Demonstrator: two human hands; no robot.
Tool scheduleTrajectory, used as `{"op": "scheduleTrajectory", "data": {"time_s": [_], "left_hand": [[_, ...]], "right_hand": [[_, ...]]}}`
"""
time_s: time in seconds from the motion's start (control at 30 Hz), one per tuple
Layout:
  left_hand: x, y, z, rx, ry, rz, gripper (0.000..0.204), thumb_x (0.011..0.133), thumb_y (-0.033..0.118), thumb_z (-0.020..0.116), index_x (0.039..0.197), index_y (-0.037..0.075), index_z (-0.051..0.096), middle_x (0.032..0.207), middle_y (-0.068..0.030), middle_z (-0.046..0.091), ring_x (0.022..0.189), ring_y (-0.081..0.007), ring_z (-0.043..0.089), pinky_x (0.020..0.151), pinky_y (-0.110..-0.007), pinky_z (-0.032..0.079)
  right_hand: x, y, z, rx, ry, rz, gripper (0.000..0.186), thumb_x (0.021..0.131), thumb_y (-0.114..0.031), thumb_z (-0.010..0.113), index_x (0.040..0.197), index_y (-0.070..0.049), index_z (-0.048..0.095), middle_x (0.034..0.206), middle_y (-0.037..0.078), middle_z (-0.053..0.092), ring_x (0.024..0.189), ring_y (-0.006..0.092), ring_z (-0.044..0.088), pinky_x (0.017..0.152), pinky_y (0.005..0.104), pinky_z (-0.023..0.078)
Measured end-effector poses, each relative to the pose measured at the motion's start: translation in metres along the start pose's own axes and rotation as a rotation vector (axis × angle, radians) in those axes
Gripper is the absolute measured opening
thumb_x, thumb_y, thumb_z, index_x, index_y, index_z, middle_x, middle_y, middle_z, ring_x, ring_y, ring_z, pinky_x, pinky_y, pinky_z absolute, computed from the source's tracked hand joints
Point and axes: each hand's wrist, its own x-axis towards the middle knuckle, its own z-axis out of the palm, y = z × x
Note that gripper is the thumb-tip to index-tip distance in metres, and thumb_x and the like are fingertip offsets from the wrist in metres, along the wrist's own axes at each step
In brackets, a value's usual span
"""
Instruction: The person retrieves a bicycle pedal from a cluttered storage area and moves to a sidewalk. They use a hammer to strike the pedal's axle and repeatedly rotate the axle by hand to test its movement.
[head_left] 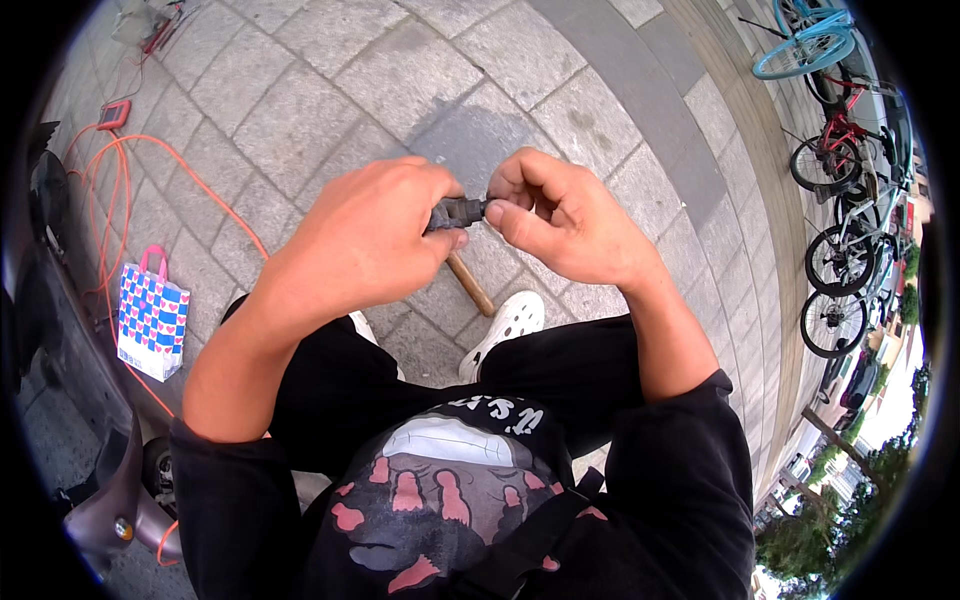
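- Holding a small dark ridged fitting (460,213) between both hands, above the paving and in front of the torso; exact type cannot be told.
- Left hand (370,228): fingers curled, thumb and fingers closed around the fitting's left part.
- Right hand (570,222): thumb and forefinger pinched at its right end, other fingers loosely curled.
- Wooden handle (470,286): just below the left fingertips in view, near a white perforated clog (506,328); upper end hidden.
- Left side: checked paper bag (153,312) beside orange cable (195,180).
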Motion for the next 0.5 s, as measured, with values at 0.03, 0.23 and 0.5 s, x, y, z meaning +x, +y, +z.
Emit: {"op": "scheduleTrajectory", "data": {"time_s": [0.03,0.23,0.5], "left_hand": [[0.000,0.001,0.001,-0.007,0.005,-0.007,0.033,0.087,0.017,0.082,0.112,-0.004,0.076,0.103,-0.0204,0.073,0.093,-0.0407,0.070,0.081,-0.046,0.053],[0.003,0.002,0.003,0.019,0.034,0.006,0.034,0.087,0.016,0.083,0.114,-0.003,0.076,0.103,-0.0196,0.072,0.092,-0.0409,0.070,0.081,-0.047,0.053],[0.001,-0.007,0.005,0.005,0.059,0.015,0.032,0.087,0.015,0.084,0.112,-0.003,0.076,0.103,-0.0198,0.072,0.093,-0.0410,0.070,0.082,-0.047,0.053]], "right_hand": [[0.001,0.001,0.000,-0.047,0.000,-0.017,0.032,0.109,-0.030,0.069,0.092,-0.004,0.066,0.076,0.001,0.060,0.073,0.0077,0.053,0.063,0.0287,0.045],[0.007,0.007,0.007,0.039,-0.031,0.244,0.048,0.115,-0.037,0.059,0.081,-0.003,0.063,0.065,0.000,0.055,0.061,0.0085,0.051,0.058,0.0297,0.044],[0.006,0.002,0.001,0.030,-0.096,0.107,0.019,0.107,-0.020,0.072,0.104,-0.004,0.062,0.082,0.002,0.062,0.076,0.0101,0.058,0.066,0.0300,0.047]]}}
